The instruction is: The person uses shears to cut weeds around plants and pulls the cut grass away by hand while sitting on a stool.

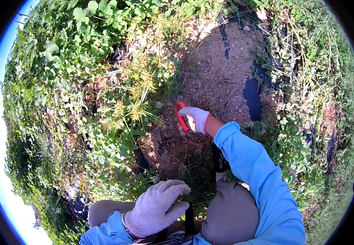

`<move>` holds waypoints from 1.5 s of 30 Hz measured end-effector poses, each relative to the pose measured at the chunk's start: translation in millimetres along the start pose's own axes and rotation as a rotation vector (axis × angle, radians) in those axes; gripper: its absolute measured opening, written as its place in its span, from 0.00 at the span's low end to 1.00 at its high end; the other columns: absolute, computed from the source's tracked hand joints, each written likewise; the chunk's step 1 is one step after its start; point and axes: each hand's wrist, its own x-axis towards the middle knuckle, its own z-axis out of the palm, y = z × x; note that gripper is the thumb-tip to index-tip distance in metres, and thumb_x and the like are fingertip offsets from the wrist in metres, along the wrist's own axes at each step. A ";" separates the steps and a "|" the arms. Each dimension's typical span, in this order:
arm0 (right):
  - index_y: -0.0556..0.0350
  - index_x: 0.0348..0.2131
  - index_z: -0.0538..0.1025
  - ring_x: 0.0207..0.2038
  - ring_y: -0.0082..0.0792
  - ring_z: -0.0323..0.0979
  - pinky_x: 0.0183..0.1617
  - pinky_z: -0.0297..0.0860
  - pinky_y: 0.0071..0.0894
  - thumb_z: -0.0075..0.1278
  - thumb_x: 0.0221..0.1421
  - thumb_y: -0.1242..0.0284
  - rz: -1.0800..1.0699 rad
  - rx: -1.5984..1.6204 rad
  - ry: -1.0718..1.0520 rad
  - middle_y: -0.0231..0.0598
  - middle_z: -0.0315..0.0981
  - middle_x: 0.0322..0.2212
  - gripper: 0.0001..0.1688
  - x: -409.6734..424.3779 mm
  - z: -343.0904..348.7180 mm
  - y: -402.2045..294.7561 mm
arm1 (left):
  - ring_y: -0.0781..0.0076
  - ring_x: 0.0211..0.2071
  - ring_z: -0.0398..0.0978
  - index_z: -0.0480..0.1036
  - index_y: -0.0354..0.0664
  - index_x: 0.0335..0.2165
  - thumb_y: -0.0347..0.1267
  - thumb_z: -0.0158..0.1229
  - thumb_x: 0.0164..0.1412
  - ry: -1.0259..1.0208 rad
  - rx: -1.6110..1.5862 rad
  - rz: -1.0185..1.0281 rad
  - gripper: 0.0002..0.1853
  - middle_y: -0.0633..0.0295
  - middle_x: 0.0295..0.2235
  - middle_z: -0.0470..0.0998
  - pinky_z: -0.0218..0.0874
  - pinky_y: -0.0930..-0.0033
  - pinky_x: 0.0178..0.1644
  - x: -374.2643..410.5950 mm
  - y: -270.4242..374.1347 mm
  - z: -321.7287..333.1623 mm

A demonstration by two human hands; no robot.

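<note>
My right hand (pixel 196 118), in a white knit glove, is shut on the red handles of pruning shears (pixel 181 118). Their dark blades point away from me, at the edge of the weeds, and are partly hidden there. Yellowish sedge heads (pixel 138 111) stand just left of the tool. My left hand (pixel 158 206), gloved too, hovers before my body near my knees. Its thumb and fingers are apart, and nothing shows between them.
Bare gravelly soil (pixel 216 73) lies ahead, with a strip of black ground sheet (pixel 252 98) on its right. Dense leafy plants (pixel 97 30) rise at the left and far side. Tangled weeds (pixel 296 101) cover the right. My bent knee (pixel 232 211) is close below my right arm.
</note>
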 end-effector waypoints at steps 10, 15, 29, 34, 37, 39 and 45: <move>0.59 0.40 0.63 0.24 0.44 0.69 0.29 0.70 0.51 0.47 0.57 0.65 0.048 -0.132 -0.020 0.52 0.65 0.30 0.17 22.6 8.6 -39.7 | 0.48 0.44 0.73 0.70 0.40 0.44 0.36 0.57 0.56 -0.018 -0.031 -0.015 0.18 0.52 0.44 0.73 0.66 0.56 0.47 3.1 1.9 -2.8; 0.58 0.40 0.63 0.23 0.41 0.68 0.27 0.68 0.47 0.48 0.55 0.66 0.042 -0.225 0.081 0.49 0.64 0.28 0.17 29.5 19.2 -48.0 | 0.49 0.43 0.73 0.71 0.40 0.43 0.36 0.58 0.56 0.004 -0.040 0.001 0.17 0.52 0.44 0.73 0.66 0.56 0.47 4.9 -2.4 -3.4; 0.59 0.24 0.74 0.15 0.28 0.61 0.16 0.56 0.31 0.51 0.46 0.71 -0.120 -0.574 0.264 0.35 0.67 0.15 0.08 20.9 15.1 -39.4 | 0.49 0.42 0.74 0.71 0.41 0.42 0.35 0.57 0.56 0.024 -0.048 -0.027 0.16 0.53 0.43 0.74 0.67 0.56 0.46 3.6 -3.6 -6.0; 0.64 0.33 0.77 0.28 0.44 0.77 0.31 0.70 0.42 0.50 0.49 0.63 -0.205 -1.242 0.514 0.52 0.76 0.24 0.20 13.0 16.9 -40.4 | 0.49 0.43 0.74 0.71 0.41 0.43 0.36 0.58 0.56 0.010 -0.052 -0.008 0.17 0.52 0.43 0.74 0.67 0.56 0.46 2.6 -2.5 -7.8; 0.64 0.41 0.76 0.38 0.48 0.78 0.41 0.72 0.44 0.49 0.50 0.60 -0.259 -1.553 0.708 0.55 0.78 0.30 0.25 -11.3 31.1 -37.0 | 0.50 0.43 0.73 0.71 0.41 0.44 0.36 0.58 0.56 0.000 -0.048 -0.006 0.17 0.52 0.43 0.74 0.67 0.56 0.46 0.9 -3.0 -10.4; 0.62 0.43 0.75 0.41 0.47 0.77 0.45 0.72 0.44 0.50 0.51 0.60 -0.250 -1.600 0.785 0.54 0.78 0.34 0.27 -25.2 45.1 -40.8 | 0.50 0.44 0.73 0.71 0.42 0.44 0.36 0.58 0.57 -0.005 -0.047 -0.011 0.17 0.52 0.44 0.74 0.66 0.56 0.47 -0.5 -1.3 -11.2; 0.59 0.46 0.74 0.43 0.48 0.76 0.45 0.71 0.48 0.54 0.49 0.58 -0.235 -1.861 0.996 0.48 0.75 0.42 0.29 -12.9 37.7 -46.1 | 0.50 0.44 0.73 0.71 0.42 0.44 0.37 0.57 0.57 -0.007 -0.054 0.006 0.17 0.53 0.44 0.74 0.66 0.56 0.47 -1.7 -2.9 -8.4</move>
